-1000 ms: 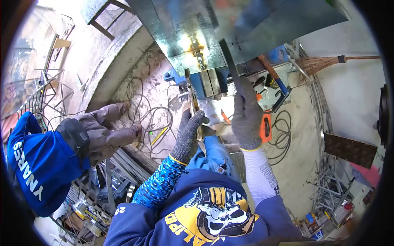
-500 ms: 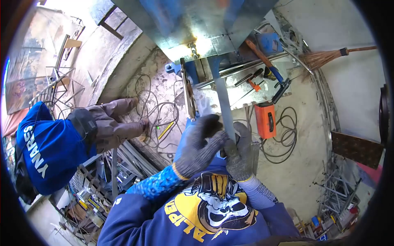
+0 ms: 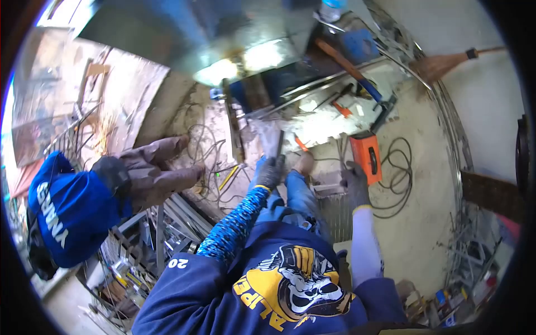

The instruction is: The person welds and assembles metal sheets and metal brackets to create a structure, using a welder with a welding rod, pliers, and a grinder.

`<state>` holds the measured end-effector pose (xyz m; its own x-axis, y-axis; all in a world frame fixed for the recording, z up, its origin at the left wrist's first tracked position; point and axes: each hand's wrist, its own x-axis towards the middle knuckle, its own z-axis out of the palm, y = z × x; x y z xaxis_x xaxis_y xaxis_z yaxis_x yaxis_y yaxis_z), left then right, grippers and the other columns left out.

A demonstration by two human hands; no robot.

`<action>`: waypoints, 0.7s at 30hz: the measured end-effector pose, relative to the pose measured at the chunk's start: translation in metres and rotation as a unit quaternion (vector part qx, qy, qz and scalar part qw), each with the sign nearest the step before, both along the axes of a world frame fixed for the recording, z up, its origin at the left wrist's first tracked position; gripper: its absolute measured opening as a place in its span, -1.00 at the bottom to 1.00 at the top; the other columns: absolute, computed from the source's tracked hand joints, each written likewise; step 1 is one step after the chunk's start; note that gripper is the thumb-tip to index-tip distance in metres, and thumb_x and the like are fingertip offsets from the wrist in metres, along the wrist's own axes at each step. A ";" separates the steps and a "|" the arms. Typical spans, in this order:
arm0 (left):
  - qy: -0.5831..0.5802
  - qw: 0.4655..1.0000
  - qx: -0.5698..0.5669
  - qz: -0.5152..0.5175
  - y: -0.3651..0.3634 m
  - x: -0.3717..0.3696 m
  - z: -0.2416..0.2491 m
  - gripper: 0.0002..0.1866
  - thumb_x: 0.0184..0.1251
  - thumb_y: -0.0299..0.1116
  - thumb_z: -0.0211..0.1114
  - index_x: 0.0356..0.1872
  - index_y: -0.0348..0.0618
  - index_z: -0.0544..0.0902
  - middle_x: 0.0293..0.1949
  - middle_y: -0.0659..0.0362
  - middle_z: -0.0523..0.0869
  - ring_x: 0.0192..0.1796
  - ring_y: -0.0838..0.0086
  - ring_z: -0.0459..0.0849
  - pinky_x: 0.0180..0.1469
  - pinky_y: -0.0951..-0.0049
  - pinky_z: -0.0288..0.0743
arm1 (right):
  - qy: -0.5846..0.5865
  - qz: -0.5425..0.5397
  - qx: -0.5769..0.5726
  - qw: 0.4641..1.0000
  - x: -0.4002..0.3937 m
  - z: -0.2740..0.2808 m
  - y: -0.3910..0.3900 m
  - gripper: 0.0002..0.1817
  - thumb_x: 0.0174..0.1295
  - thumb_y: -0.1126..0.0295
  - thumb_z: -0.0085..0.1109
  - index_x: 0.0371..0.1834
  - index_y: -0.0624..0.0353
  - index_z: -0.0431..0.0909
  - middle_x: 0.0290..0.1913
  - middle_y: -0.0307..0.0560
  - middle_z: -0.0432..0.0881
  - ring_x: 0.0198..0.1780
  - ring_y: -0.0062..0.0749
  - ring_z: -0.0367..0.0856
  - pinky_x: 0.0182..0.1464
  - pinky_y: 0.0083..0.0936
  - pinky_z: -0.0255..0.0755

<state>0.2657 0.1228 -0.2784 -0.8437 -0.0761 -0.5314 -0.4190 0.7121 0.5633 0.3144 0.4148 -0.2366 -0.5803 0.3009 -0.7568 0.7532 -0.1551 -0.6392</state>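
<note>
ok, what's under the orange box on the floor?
The orange box sits on pale concrete floor, with black cable looped beside it on the right. Whether cable runs beneath it is hidden. The right hand is just below-left of it.

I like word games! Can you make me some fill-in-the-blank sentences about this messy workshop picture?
1. The left hand holds a thin metal ____.
2. The box beside the right hand is coloured ____.
3. The person crouching nearby wears a ____ top.
4. Both hands wear grey ____.

Missing words: strip; orange; blue; gloves
</note>
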 end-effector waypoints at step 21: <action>0.036 0.998 0.005 -0.043 -0.022 -0.039 -0.012 -0.18 0.23 -0.05 0.39 0.42 -0.26 0.30 0.27 -0.21 0.49 0.20 0.04 0.61 0.22 0.14 0.50 | -0.018 -0.144 0.280 0.949 -0.111 -0.201 0.144 -0.27 -0.03 0.12 0.43 0.15 0.36 0.40 -0.20 0.10 0.64 -0.34 -0.28 0.65 -0.43 -0.30 0.49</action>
<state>0.2268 0.1006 -0.2903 -0.8827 0.0034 -0.4700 -0.3146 0.7386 0.5962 0.2038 0.5585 -0.4375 -0.3905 0.8034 -0.4496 0.7540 -0.0011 -0.6569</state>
